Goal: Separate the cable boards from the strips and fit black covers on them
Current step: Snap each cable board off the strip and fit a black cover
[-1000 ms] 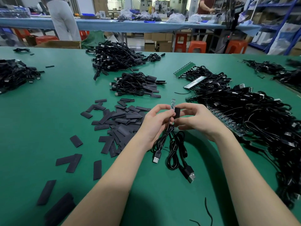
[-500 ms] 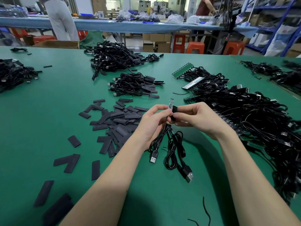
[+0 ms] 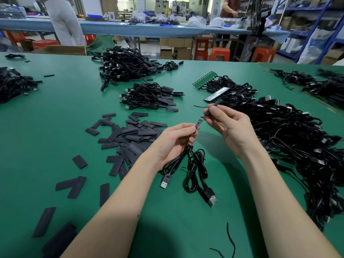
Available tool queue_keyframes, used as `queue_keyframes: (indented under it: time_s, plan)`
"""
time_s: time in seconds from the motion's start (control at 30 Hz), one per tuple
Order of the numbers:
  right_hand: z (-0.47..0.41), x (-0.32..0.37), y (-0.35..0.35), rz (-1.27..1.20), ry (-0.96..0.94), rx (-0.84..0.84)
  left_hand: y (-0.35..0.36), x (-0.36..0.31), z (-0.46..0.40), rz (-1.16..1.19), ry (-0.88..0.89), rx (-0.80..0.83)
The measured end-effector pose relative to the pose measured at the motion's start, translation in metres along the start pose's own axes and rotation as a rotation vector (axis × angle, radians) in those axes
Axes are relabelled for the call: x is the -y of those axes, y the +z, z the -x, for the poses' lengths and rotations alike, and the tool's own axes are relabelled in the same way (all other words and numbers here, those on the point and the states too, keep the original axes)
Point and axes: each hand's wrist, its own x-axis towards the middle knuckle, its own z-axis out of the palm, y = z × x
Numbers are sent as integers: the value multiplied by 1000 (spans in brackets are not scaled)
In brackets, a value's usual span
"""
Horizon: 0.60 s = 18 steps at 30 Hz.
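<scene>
On board (image 3: 200, 122), writing seemingly unreadable.

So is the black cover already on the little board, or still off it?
Mostly off. The right hand pinches the black cover at the board's far tip; most of the board shows bare above the left hand.

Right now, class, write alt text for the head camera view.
Over a green table, the left hand pinches a cable's small circuit board while the right hand holds a black cover at its tip. Loose covers lie left, tangled cables right.
</scene>
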Motion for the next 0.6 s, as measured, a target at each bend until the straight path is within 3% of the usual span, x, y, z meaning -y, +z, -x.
queue_keyframes:
  time_s: [0.6]
  plan:
    - [3,-1,1,8,9,44,0,-1,2,19,3,18]
